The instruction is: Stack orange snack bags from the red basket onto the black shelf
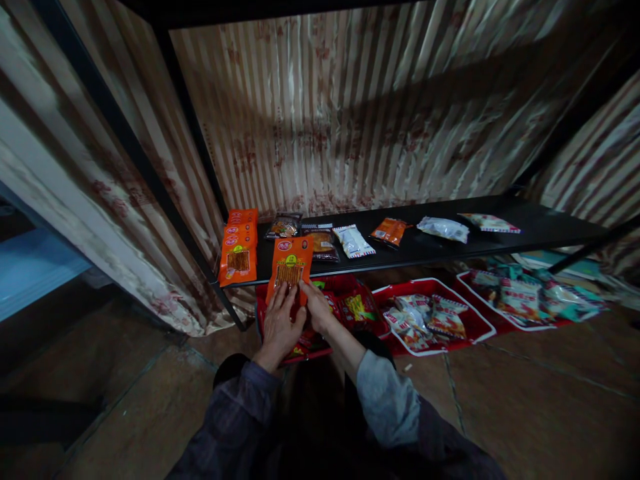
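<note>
An orange snack packet [291, 259] with a clear window showing brown sticks is held up in front of the shelf's front edge. My left hand [281, 327] has its fingers over the lower front of this packet, with the thumb hidden or partly turned away. At the packet's lower right edge, my right hand [317, 308] grips with thumb and fingers closed. Matching orange packets [239, 259] lie overlapped in a row at the shelf's left end. Just behind the held packet lie a dark snack packet [284, 226] and a brown packet [323, 245].
Along the black shelf [450, 251] lie a white packet [354, 241], a smaller orange packet [390, 231] and two pale packets further right. Red baskets [480, 337] of bagged snacks stand on the tiled floor below. A black post [193, 133] rises at left before striped curtains.
</note>
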Demonstrator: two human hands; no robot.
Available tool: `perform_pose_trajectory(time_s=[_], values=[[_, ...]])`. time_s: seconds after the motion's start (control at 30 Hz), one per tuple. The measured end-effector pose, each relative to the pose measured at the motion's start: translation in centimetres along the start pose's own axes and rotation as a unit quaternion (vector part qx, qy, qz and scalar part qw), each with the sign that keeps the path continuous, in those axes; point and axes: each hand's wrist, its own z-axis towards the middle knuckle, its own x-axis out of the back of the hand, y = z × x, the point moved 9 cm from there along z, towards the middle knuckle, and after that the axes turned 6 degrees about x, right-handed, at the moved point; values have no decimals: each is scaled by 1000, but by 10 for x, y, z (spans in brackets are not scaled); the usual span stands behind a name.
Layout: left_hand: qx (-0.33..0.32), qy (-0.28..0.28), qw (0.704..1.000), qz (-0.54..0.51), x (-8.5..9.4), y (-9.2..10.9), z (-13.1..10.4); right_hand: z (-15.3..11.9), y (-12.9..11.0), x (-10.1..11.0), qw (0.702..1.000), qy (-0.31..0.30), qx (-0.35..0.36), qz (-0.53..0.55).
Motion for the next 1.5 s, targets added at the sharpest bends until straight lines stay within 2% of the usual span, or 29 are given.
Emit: perform_pose_trajectory(time_s=[0.1, 0.2, 0.27, 0.33, 0.4, 0.47, 0.53, 0.63, 0.83, 1.07, 1.23, 1.4, 1.5], values=[[-9, 22, 999, 39, 9, -4, 4, 3, 7, -4, 997, -12, -29, 68], [-21, 80, 986, 145, 28, -12, 13, 5, 10, -12, 987, -30, -65, 143], [-6, 120, 978, 171, 43, -22, 19, 6, 9, -17, 981, -43, -75, 171], [44, 135, 984, 111, 56, -40, 25, 7, 7, -22, 979, -55, -75, 182], [118, 124, 985, -7, 62, -62, 29, 8, 8, -24, 979, -55, -81, 180], [189, 106, 968, -124, 61, -78, 29, 9, 12, -26, 980, -51, -97, 169], [237, 93, 945, -206, 59, -86, 28, 9, 19, -29, 980, -53, -115, 153], [266, 73, 922, -272, 56, -89, 27, 11, 28, -32, 981, -58, -134, 126], [259, 51, 910, -320, 53, -100, 33, 20, 36, -38, 982, -97, -134, 94], [248, 68, 914, -315, 55, -128, 39, 26, 52, -31, 988, -71, -123, 64], [258, 104, 903, -327, 61, -129, 38, 23, 48, -46, 985, -122, -91, 78], [248, 125, 907, -316, 69, -133, 43, 28, 49, -54, 988, -114, -75, 68], [233, 123, 915, -307, 75, -136, 51, 36, 51, -61, 992, -119, -41, 29]])
